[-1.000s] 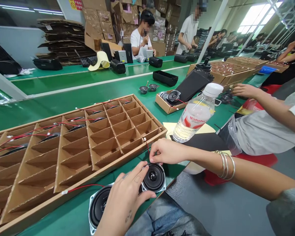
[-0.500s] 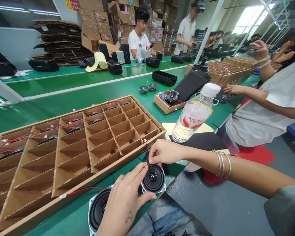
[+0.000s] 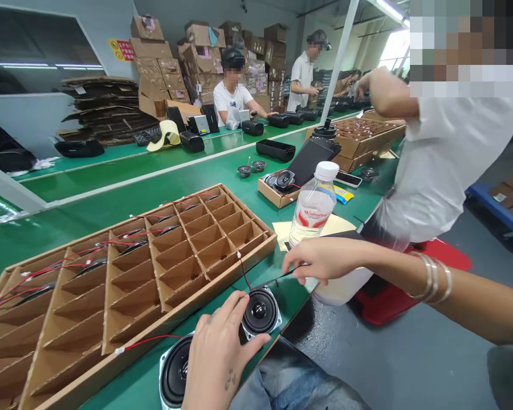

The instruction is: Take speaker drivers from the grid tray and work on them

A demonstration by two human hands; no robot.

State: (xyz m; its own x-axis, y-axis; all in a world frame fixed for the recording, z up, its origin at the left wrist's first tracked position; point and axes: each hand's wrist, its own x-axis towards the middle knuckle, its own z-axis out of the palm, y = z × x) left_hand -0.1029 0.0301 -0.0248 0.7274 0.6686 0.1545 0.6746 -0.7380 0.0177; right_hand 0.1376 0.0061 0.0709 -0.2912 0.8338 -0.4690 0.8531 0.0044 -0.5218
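A small speaker (image 3: 260,310) with a black cone and metal frame lies near the table's front edge. My left hand (image 3: 220,347) grips it by the rim, fingers on its far-left side and thumb at the near side. My right hand (image 3: 320,261) is closed in a pinch on a thin black strip (image 3: 279,279), which stretches back to the speaker's far edge. The speaker's red wire (image 3: 243,272) ends in a white plug on the carton's rim. A second, larger-looking speaker (image 3: 173,370) lies partly hidden behind my left hand, its red wire running left.
A divided carton (image 3: 259,254) fills the left, with speakers in some back cells. Beyond my right hand stands a water bottle (image 3: 314,205). Farther back are a small box of speakers (image 3: 277,196) and a phone (image 3: 347,179). A co-worker (image 3: 444,154) is close at right.
My right hand has moved right, away from the speaker's rim, drawing out the black strip. My left hand keeps its grip. The view has shifted, and the co-worker at right has moved.
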